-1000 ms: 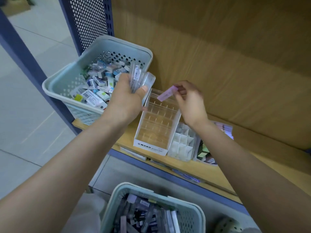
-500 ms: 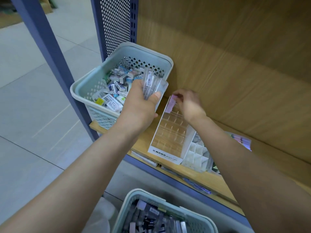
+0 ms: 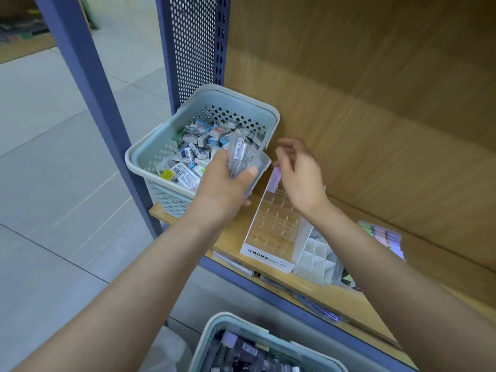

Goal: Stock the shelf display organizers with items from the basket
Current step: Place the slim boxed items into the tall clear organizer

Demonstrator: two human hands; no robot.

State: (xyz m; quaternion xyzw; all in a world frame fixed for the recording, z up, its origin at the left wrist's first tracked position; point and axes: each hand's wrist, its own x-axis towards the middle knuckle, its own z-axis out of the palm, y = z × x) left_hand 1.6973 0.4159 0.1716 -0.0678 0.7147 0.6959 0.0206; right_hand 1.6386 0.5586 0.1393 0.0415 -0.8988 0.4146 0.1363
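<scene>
A pale green basket full of small boxed stationery stands on the wooden shelf at the left. My left hand grips a bundle of clear tubes just in front of the basket. A clear MONO display organizer with many slots stands to the right of it. One lilac item stands in a slot at the organizer's back left corner. My right hand hovers just above and right of that item, fingers relaxed and holding nothing.
A white gridded organizer sits right of the clear one. Pastel items lie further right on the shelf. A second basket of dark items is below. A blue perforated upright stands behind the basket.
My right hand has set the lilac item into the organizer's back slot, let go and lifted away. The camera has moved; my left hand keeps its tubes.
</scene>
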